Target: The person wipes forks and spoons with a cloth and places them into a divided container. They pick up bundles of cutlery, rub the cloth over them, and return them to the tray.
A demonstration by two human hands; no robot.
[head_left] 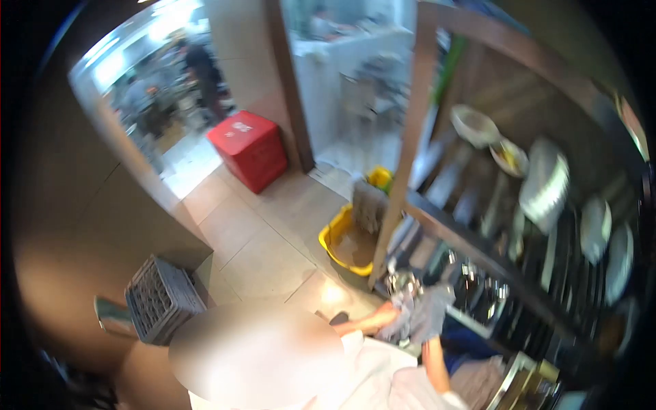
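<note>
A crumpled grey cloth (427,307) is bunched around both of my hands beside the lower part of the rack. My left hand (391,314) reaches in from the left, closed on the cloth; its fingertips are blurred. From below comes my right arm, and the cloth covers most of my right hand (430,337), which appears to grip it. Shiny metal pieces (403,281) show at the cloth's upper edge, too blurred to name. Just to the right, a dark compartmented tray (478,321) holds several shiny metal pieces.
A dark rack (471,239) with white dishes (544,184) fills the right side. A yellow mop bucket (335,256) stands near its post. Farther off is a red bin (249,150) by a doorway with people beyond. A grey crate (164,297) sits at left.
</note>
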